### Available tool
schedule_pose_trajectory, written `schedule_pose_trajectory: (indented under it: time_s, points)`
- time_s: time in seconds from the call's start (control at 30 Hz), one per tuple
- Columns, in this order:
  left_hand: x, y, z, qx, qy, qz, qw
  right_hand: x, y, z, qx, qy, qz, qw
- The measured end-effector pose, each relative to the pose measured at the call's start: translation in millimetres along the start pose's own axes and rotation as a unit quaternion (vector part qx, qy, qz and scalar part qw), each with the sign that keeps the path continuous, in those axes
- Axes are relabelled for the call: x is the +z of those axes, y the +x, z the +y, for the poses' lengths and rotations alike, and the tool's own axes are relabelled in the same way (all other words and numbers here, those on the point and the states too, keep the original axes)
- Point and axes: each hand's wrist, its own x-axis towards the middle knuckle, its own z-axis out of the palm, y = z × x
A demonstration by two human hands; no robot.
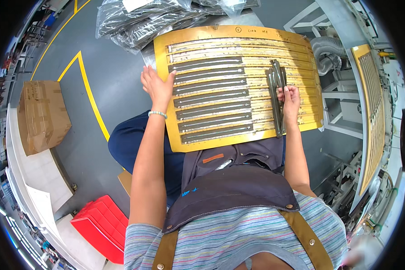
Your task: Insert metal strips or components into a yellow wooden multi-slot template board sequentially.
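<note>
The left hand point(159, 86) is spread open at the left edge of the yellow board point(216, 141), thumb over the face and fingers beyond the rim, probably to steady it; the board's near edge lies over the person's lap point(238, 145), which likely lends it support. The right hand point(291, 100) grips a loose bundle of dark strips point(276, 108) between thumb and fingers, over the board's right half. Holding several upright together there seems meant to keep the spares close without covering the left half, where the laid strips point(211, 98) sit in spaced parallel rows, apparently kept straight by the pale guides. The bundle lies just left of the right hand, reaching past it toward both the board's far and near edges; it is well apart from the left hand.
</note>
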Motion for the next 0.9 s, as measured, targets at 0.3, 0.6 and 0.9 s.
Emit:
schedule_pose_trajectory:
  time_s: [0.3, 0.6, 0.9]
  points:
    - [18, 14, 27, -0.165, -0.009, -0.045, 0.985, 22, -16, -33, 0.004, -0.042, -0.037, 0.998]
    - [17, 12, 41, -0.214, -0.013, -0.026, 0.976, 73, -35, -49, 0.054, -0.075, -0.134, 0.987]
    - [-9, -27, 53, 0.262, -0.057, -0.050, 0.962, 109, -43, -78, 0.059, -0.058, -0.298, 0.951]
